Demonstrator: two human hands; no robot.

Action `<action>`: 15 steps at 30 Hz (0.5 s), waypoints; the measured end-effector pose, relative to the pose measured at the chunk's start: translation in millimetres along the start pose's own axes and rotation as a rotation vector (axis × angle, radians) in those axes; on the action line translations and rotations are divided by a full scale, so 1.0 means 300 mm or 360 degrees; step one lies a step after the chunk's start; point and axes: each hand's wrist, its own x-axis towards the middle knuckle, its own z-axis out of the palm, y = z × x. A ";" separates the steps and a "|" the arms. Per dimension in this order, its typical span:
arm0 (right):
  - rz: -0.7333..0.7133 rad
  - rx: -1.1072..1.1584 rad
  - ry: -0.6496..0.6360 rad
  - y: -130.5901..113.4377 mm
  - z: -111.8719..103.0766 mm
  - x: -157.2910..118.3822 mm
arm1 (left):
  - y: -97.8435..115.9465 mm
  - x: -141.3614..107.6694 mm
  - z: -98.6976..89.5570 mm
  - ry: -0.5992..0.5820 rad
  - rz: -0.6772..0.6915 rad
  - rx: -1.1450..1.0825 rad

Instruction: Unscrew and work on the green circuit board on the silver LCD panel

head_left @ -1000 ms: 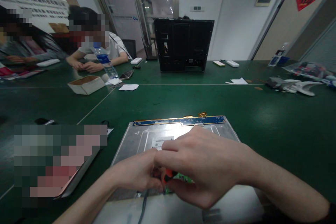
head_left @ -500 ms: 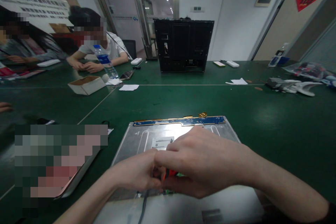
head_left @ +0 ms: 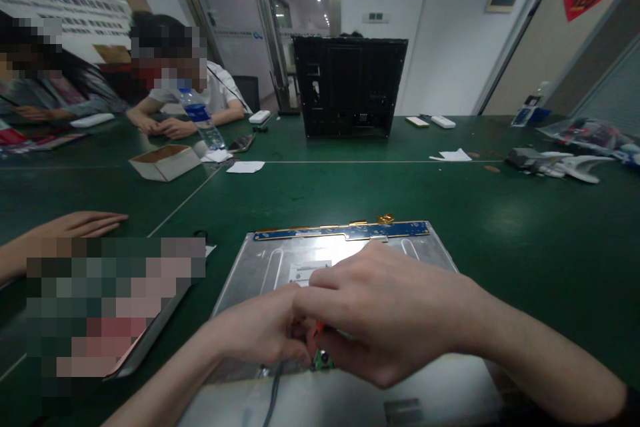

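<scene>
In front of me lies a silver metal display panel (head_left: 250,280), with a blue circuit strip (head_left: 300,233) along its far edge and a label (head_left: 305,271) in its middle. My right hand (head_left: 390,310) is closed around a small orange-red tool handle (head_left: 319,329), mostly hidden by the fingers. Touching it, my left hand (head_left: 260,330) has its fingers curled low over the panel; what they grip is hidden. Below the fingertips shows part of a green circuit board (head_left: 323,360). A dark cable (head_left: 273,395) runs from there towards me.
At left, another person's hand (head_left: 75,223) rests by a blurred-out device (head_left: 150,330). Farther off on the green table stand a white box (head_left: 167,165), a water bottle (head_left: 203,121) and a black monitor-like frame (head_left: 350,87). A grey-white tool (head_left: 555,163) lies at right.
My right hand has rolled slightly, with its lower edge dropping, and more of the green board shows. At left, the other person's hand has reached farther into view.
</scene>
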 end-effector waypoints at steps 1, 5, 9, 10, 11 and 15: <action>0.0022 -0.0020 0.0006 0.000 0.001 0.001 | 0.003 -0.001 0.000 -0.0008 -0.0012 -0.0023; 0.0048 -0.0041 0.0039 0.005 0.007 0.003 | 0.012 -0.002 0.001 0.0020 -0.0031 -0.0087; 0.0032 -0.0010 0.0029 0.007 0.006 0.001 | -0.004 -0.002 0.010 0.0047 -0.0007 -0.0025; 0.0027 0.0011 0.0016 0.007 0.004 0.000 | -0.011 -0.001 0.012 0.0048 -0.0011 -0.0015; 0.0024 0.0038 0.0001 0.007 0.001 -0.001 | -0.017 -0.001 0.013 0.0046 -0.0013 -0.0011; 0.0015 0.0103 -0.0040 0.004 -0.009 -0.005 | -0.028 0.001 0.011 0.0002 0.0009 -0.0004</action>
